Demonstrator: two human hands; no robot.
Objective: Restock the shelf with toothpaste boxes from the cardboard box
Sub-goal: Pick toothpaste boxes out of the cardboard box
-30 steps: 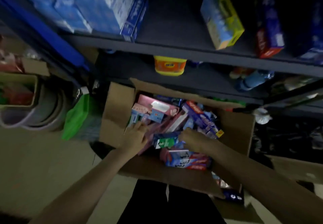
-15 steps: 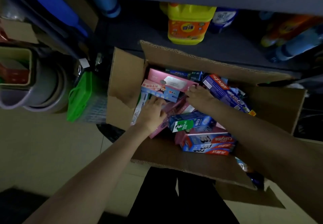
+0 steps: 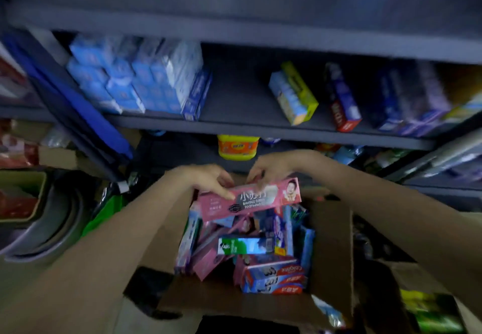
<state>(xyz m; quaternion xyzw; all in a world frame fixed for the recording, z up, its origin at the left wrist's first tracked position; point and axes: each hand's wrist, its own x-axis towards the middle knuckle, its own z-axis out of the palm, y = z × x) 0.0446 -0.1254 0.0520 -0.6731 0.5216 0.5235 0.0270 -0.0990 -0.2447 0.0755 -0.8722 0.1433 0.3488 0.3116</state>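
Observation:
A pink toothpaste box (image 3: 250, 200) hangs lengthwise above the open cardboard box (image 3: 331, 250). My left hand (image 3: 206, 179) grips its left part with the thumb on its front face. My right hand (image 3: 271, 168) pinches its upper edge near the middle. Inside the cardboard box lie several toothpaste boxes, among them a green and blue one (image 3: 245, 245) and a red and blue one (image 3: 273, 277). The dark shelf (image 3: 234, 98) above has bare room in its middle, beside a stack of blue toothpaste boxes (image 3: 138, 83) at its left.
A yellow and blue box (image 3: 294, 93), a red and blue box (image 3: 341, 101) and purple boxes (image 3: 414, 104) stand on the shelf's right part. A yellow bottle (image 3: 238, 147) sits on the lower shelf. A green basket (image 3: 104, 213) and grey basins (image 3: 47, 226) lie at the left.
Both hands have come up out of the cardboard box with the pink toothpaste box between them. The view has tilted up, and the toothpaste shelf is in sight again.

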